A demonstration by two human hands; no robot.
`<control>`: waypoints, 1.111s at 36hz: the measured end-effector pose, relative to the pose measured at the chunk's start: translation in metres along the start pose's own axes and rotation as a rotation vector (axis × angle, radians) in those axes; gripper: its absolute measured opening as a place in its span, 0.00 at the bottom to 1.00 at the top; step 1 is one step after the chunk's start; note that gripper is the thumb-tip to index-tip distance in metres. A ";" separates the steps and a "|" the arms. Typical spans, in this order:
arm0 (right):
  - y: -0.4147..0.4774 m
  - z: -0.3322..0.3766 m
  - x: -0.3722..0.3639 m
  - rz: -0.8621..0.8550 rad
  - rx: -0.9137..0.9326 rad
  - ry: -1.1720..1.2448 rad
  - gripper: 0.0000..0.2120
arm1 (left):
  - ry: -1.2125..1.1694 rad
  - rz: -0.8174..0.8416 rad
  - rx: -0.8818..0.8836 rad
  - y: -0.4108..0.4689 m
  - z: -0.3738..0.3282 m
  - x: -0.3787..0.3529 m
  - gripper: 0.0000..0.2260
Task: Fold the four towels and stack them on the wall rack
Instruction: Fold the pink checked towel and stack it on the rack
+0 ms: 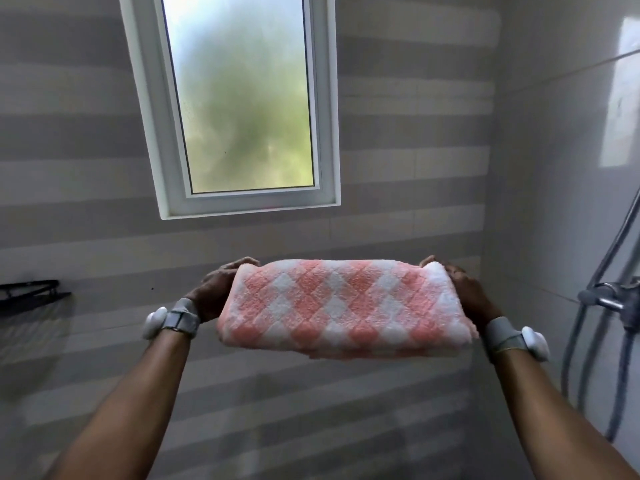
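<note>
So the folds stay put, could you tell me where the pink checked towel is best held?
At its two short ends, from both sides: the towel is a long folded bundle, and the left hand and right hand grip it there, level.

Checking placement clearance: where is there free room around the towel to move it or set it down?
Free: the stretch between the left hand and the black wall rack, whose visible part holds no towel; also between the towel and the window sill. Crowded: beside the right hand, where the shower mixer and hoses stand close.
</note>
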State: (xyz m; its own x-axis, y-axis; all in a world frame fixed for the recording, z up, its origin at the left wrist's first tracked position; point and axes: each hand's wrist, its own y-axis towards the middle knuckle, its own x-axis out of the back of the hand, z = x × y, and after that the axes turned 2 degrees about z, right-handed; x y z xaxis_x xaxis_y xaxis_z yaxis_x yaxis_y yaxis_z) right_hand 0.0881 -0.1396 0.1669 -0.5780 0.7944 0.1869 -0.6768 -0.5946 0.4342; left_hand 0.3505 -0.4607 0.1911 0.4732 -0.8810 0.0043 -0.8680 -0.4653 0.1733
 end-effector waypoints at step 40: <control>0.129 0.159 -0.193 0.205 0.490 0.375 0.14 | 0.578 -0.807 -0.522 -0.190 -0.234 0.057 0.25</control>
State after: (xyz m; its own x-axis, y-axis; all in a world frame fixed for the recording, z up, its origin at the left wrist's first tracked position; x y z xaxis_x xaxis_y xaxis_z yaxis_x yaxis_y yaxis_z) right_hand 0.1851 -0.3494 0.3269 -0.8535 0.5205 0.0271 -0.3001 -0.5333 0.7909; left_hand 0.5774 -0.4028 0.3891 0.9852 -0.1027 0.1371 -0.1704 -0.6699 0.7227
